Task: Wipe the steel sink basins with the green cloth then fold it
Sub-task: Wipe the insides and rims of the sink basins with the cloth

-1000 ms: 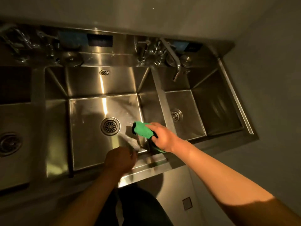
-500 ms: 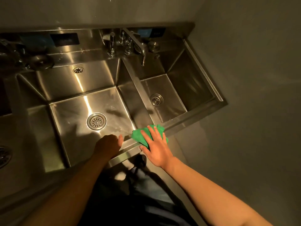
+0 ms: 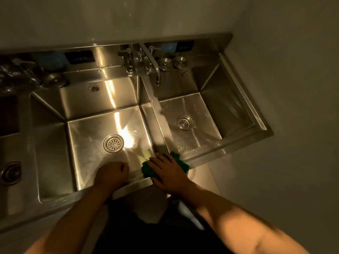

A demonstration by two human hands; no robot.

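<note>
Long stainless-steel sink unit (image 3: 244,143) against a pale wall, deep square basins in a row. In the middle steel basin (image 3: 88,143), only a round slotted drain strainer (image 3: 113,143), a bright glare on the floor and faint streaks on the metal. In the right-hand steel basin (image 3: 201,110), a smaller round drain strainer (image 3: 184,122), with a curved steel faucet spout (image 3: 153,65) hanging over the back left corner. At the far left, part of a dark third basin (image 3: 20,143) with a drain of its own.

Left hand (image 3: 111,174) at the near edge of the middle steel basin, knuckles up, fingers curled into a loose fist with nothing visible inside. Right hand (image 3: 168,171) palm down, fingers straight and spread, pressing flat on the bunched green cloth (image 3: 180,160).

Green cloth on the front rim (image 3: 135,182) of the sink, just where the divider (image 3: 161,125) between the middle and right-hand basins meets it. Mostly under the right palm, crumpled edges showing past the fingertips on the far side and beside the thumb. Left fist just beside the cloth, not touching.
</note>
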